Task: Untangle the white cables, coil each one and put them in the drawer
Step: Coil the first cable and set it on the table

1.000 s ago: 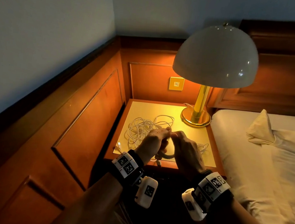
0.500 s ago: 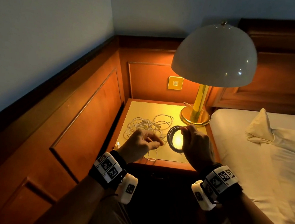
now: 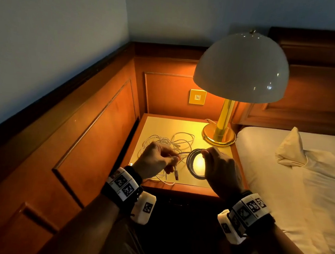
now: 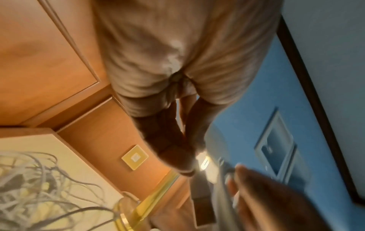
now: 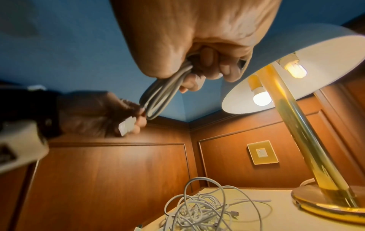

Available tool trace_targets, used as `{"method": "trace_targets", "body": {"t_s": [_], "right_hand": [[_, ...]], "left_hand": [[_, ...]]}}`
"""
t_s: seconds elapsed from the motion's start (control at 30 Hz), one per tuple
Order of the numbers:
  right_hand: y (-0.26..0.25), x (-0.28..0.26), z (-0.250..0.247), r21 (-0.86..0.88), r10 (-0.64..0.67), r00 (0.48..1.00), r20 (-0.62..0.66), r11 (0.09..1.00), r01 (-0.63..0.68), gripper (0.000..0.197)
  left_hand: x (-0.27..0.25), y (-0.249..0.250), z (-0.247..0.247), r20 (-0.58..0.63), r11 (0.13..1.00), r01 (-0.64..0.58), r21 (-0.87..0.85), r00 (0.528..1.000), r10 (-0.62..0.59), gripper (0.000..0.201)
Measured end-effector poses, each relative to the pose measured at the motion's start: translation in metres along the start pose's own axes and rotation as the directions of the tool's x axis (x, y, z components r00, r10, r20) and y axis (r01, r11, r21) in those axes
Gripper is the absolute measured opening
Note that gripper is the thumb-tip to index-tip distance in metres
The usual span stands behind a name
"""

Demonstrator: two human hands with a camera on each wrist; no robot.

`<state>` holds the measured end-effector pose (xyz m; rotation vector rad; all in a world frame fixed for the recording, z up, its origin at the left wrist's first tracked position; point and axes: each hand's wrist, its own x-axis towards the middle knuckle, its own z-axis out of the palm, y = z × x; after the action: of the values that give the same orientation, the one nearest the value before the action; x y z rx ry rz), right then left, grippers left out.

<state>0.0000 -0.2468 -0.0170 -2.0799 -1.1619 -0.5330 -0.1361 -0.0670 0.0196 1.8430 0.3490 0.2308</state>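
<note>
My right hand (image 3: 216, 161) grips a coiled cable (image 3: 190, 165) as an upright ring above the nightstand's front right; in the right wrist view the coil (image 5: 162, 95) hangs from its curled fingers (image 5: 209, 65). My left hand (image 3: 159, 158) pinches that cable's free end with its white plug (image 3: 176, 173), the plug (image 5: 127, 125) showing at the fingertips. A tangle of white cables (image 3: 169, 143) lies on the nightstand top (image 3: 162, 124) behind the left hand, and the same tangle (image 5: 199, 211) shows in the right wrist view. The drawer is lost in shadow below the tabletop.
A brass lamp (image 3: 221, 131) with a white dome shade (image 3: 242, 66) stands at the nightstand's back right. A wall switch plate (image 3: 197, 97) sits on the wood panelling behind. The bed with white sheets (image 3: 299, 179) borders the right side; wood panelling closes the left.
My hands have drawn apart. The right hand lifted the coil into an upright ring at the right, and the left hand now holds the cable's plug end out from it.
</note>
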Motion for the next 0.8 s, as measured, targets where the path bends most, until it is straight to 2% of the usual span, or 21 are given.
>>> {"method": "trace_targets", "body": {"t_s": [0.1, 0.2, 0.27, 0.33, 0.4, 0.5, 0.57, 0.7, 0.8], "right_hand": [[-0.004, -0.001, -0.001, -0.068, -0.034, 0.999, 0.016, 0.997, 0.035, 0.026], [-0.012, 0.003, 0.002, -0.1, -0.013, 1.0, 0.008, 0.995, 0.014, 0.034], [-0.016, 0.005, 0.005, -0.108, 0.019, 1.0, 0.017, 0.994, -0.017, 0.039], [-0.017, 0.007, 0.006, -0.048, 0.062, 0.998, -0.005, 0.997, -0.062, 0.034], [-0.018, 0.009, 0.005, 0.057, 0.106, 0.994, -0.034, 0.993, -0.104, 0.028], [-0.02, 0.012, 0.0, 0.119, 0.11, 0.992, -0.061, 0.988, -0.103, 0.028], [-0.021, 0.013, -0.002, 0.131, 0.094, 0.993, -0.072, 0.988, -0.084, 0.03], [-0.024, 0.017, -0.006, 0.178, 0.068, 0.997, -0.03, 0.982, -0.062, 0.031], [-0.029, 0.018, -0.011, 0.201, 0.058, 0.998, 0.004, 0.978, -0.057, 0.038]], "left_hand": [[-0.004, 0.018, -0.009, -0.044, 0.971, 0.031, -0.235, 0.998, -0.043, 0.009], [-0.009, 0.031, -0.001, -0.039, 0.852, 0.121, -0.51, 0.986, -0.164, 0.011], [-0.011, 0.03, 0.011, -0.11, 0.815, 0.08, -0.574, 0.979, -0.174, 0.013], [-0.012, 0.025, 0.025, -0.257, 0.887, -0.022, -0.461, 0.96, -0.109, 0.014], [-0.011, 0.019, 0.033, -0.371, 0.956, -0.129, -0.262, 0.928, 0.024, 0.009], [-0.007, 0.015, 0.037, -0.425, 0.972, -0.213, -0.102, 0.893, 0.151, 0.013], [-0.005, 0.015, 0.039, -0.411, 0.973, -0.229, -0.025, 0.89, 0.199, 0.016], [0.001, 0.014, 0.042, -0.39, 0.978, -0.177, 0.113, 0.897, 0.207, 0.028], [0.01, 0.011, 0.034, -0.349, 0.997, -0.06, 0.044, 0.934, 0.072, 0.035]]}}
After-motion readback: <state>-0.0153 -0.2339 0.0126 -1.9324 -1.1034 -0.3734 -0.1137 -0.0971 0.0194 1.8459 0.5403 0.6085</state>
